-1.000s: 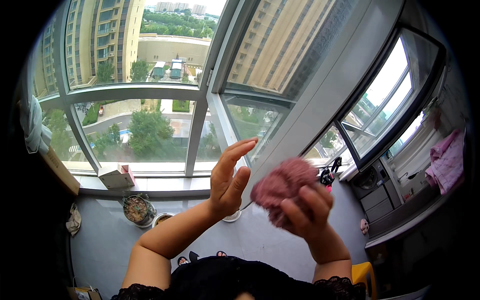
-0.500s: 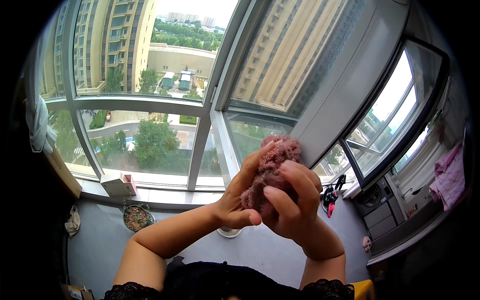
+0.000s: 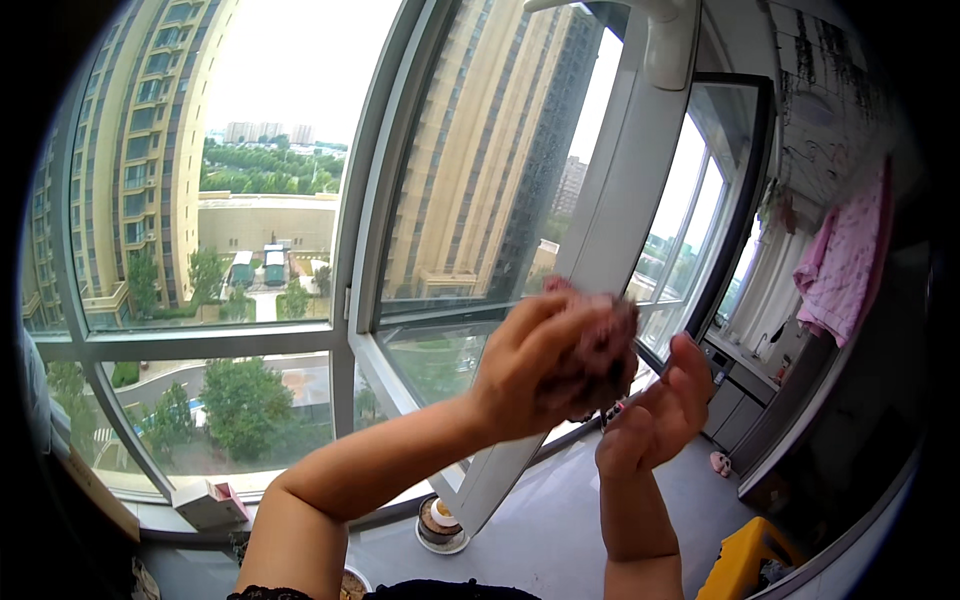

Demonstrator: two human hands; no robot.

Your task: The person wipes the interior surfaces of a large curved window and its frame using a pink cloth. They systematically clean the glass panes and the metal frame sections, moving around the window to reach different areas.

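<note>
Mid-frame, the left hand (image 3: pixel 525 365) clutches a crumpled, fuzzy dusky-pink cloth (image 3: pixel 606 345): soft, light, I'd say, best gripped by the bunch; the right hand (image 3: pixel 657 408) cups loosely, empty.

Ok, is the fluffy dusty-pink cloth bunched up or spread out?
Bunched up: the cloth forms a compact wad in the left hand, with no flat expanse showing. Motion blur hides its individual folds.
</note>
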